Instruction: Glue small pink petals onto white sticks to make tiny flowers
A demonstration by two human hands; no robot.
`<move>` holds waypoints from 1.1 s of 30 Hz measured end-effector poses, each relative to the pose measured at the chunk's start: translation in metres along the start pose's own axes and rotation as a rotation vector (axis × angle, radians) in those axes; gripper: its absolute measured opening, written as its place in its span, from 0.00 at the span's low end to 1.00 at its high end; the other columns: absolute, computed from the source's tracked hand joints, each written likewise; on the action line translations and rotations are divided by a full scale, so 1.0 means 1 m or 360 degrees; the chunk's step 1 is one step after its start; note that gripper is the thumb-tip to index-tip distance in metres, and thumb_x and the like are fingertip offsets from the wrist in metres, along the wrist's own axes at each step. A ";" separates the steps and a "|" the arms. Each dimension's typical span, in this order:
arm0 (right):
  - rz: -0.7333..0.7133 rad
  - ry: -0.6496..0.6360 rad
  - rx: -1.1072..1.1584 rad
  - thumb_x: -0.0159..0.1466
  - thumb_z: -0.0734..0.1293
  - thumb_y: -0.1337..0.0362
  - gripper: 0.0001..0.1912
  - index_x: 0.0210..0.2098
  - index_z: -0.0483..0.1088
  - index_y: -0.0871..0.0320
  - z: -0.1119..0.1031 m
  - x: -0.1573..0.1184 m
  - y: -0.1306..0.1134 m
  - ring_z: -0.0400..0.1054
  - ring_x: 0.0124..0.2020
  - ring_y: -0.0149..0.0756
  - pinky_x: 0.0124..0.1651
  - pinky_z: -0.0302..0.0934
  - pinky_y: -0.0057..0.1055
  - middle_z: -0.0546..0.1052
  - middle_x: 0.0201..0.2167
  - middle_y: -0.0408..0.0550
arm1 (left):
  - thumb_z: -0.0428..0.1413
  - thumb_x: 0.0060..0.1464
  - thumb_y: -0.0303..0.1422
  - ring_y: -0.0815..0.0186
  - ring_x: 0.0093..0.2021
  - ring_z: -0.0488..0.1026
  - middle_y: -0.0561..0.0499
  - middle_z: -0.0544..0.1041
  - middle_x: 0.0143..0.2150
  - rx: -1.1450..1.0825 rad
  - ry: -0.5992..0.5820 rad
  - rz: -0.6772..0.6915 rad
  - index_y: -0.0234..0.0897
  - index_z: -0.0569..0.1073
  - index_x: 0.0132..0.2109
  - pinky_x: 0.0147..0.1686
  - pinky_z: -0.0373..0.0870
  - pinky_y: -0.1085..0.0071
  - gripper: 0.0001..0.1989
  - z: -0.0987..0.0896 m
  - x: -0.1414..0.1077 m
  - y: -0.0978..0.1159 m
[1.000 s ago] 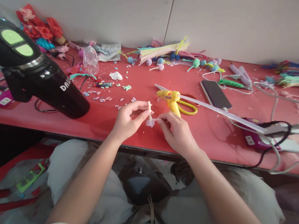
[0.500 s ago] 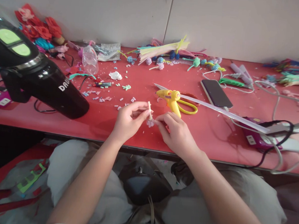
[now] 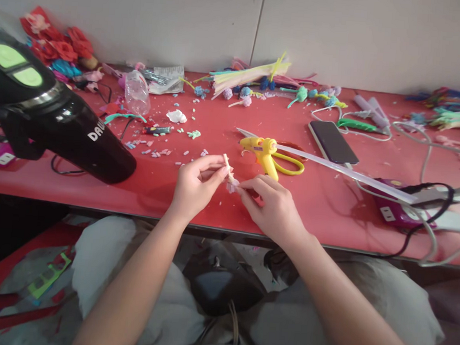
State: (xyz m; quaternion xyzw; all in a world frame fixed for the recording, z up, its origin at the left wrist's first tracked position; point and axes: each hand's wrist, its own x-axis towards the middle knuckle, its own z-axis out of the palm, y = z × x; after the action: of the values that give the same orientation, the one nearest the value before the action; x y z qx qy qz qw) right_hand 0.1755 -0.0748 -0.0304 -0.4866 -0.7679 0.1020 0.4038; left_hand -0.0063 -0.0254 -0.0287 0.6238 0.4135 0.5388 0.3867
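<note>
Near the front edge of the table, my left hand [image 3: 193, 184] pinches the cream fuzzy stem [image 3: 226, 160] of a small flower, apparently of pipe cleaner. Its pale lilac petals [image 3: 232, 185] hang below the fingers, pointing down and to the right. My right hand [image 3: 277, 207] is closed, thumb and forefinger pinched at the right edge of the petals; whether a loose bit sits between them is too small to tell. Just beyond my right hand lies a yellow glue gun [image 3: 261, 147] with a long clear glue stick [image 3: 344, 172] in its back.
Yellow-handled scissors [image 3: 293, 169] lie under the glue gun. A phone [image 3: 333, 142] and a purple power strip [image 3: 396, 208] with cables are on the right. A large black device [image 3: 94, 137] stands left. Pipe-cleaner clippings [image 3: 160, 152], a clear bottle [image 3: 137, 93] and pipe-cleaner bundles [image 3: 248, 79] lie farther back.
The stem has tipped left at its top, and the petals have turned a little toward my right hand. Both hands keep their pinch in nearly the same place.
</note>
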 end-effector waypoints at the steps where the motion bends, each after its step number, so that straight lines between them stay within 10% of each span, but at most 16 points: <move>1: 0.0056 0.0008 0.0060 0.70 0.66 0.67 0.06 0.37 0.74 0.56 -0.001 -0.001 0.000 0.68 0.31 0.36 0.35 0.63 0.32 0.77 0.30 0.47 | 0.66 0.57 0.33 0.61 0.39 0.86 0.47 0.86 0.38 0.0019 0.0014 0.0015 0.36 0.82 0.43 0.40 0.85 0.70 0.07 0.000 0.000 0.000; 33: 0.0140 -0.0052 0.0000 0.65 0.64 0.69 0.04 0.33 0.70 0.56 0.007 0.004 0.004 0.68 0.30 0.36 0.34 0.63 0.32 0.75 0.29 0.47 | 0.65 0.58 0.32 0.62 0.39 0.86 0.49 0.87 0.39 0.0228 0.0041 0.0193 0.38 0.82 0.44 0.43 0.84 0.71 0.07 0.004 -0.006 -0.002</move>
State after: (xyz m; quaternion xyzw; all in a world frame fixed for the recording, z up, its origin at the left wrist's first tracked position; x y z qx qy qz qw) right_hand 0.1721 -0.0682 -0.0355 -0.5181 -0.7524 0.1276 0.3863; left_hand -0.0033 -0.0304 -0.0336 0.6667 0.4174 0.5384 0.3024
